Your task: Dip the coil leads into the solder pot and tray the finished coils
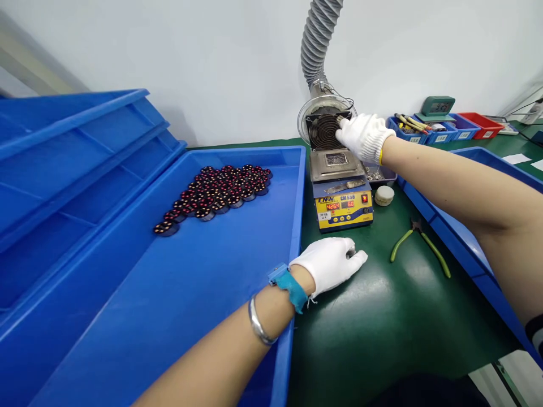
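My left hand [328,263], in a white glove with a blue wrist strap, rests on the green mat [382,322] in front of the yellow and blue solder pot [343,198]. Its fingers curl around a small metal object that I cannot name. My right hand [363,137], also gloved, reaches over the pot and touches the round fan grille [323,131] of the fume extractor, fingers bent. A cluster of several dark round coils [216,191] lies in the big blue tray [190,282] to the left.
Stacked blue trays [63,158] stand at the far left. Green-handled cutters [419,244] and a small white round tin [384,195] lie on the mat. Another blue tray [479,186] sits under my right arm. Small blue and red bins [449,130] and a green clock [438,106] line the back.
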The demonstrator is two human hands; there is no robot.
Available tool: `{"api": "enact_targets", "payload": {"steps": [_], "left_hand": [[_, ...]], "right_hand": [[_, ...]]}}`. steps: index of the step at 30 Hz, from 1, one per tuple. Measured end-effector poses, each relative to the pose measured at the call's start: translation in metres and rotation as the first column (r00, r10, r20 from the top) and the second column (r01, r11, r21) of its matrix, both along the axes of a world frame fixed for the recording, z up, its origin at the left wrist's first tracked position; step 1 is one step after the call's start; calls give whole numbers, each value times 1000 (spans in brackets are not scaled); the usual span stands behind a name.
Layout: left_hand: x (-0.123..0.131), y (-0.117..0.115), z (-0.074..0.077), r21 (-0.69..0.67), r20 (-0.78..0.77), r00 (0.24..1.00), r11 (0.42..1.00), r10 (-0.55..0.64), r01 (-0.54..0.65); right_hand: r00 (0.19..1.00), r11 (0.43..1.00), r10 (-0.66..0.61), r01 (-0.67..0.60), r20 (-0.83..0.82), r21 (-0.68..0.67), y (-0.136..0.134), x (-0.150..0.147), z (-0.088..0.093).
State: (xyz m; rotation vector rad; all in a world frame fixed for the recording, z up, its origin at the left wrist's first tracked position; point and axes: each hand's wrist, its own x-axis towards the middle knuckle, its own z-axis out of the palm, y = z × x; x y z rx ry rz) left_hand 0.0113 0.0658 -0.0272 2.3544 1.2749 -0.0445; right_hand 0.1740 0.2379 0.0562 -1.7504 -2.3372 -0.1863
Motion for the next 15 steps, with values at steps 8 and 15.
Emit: {"api": "enact_targets", "payload": {"steps": [8,15], "left_hand": [[0,0,1,-4,-9,1000,1000,-6,6],[0,0,1,-17,-4,1000,1000,-3,3]], "right_hand": [[967,997,35,-51,251,55,6,-3,-12],[942,997,0,-27,336,77,1,-4,-6]]}}
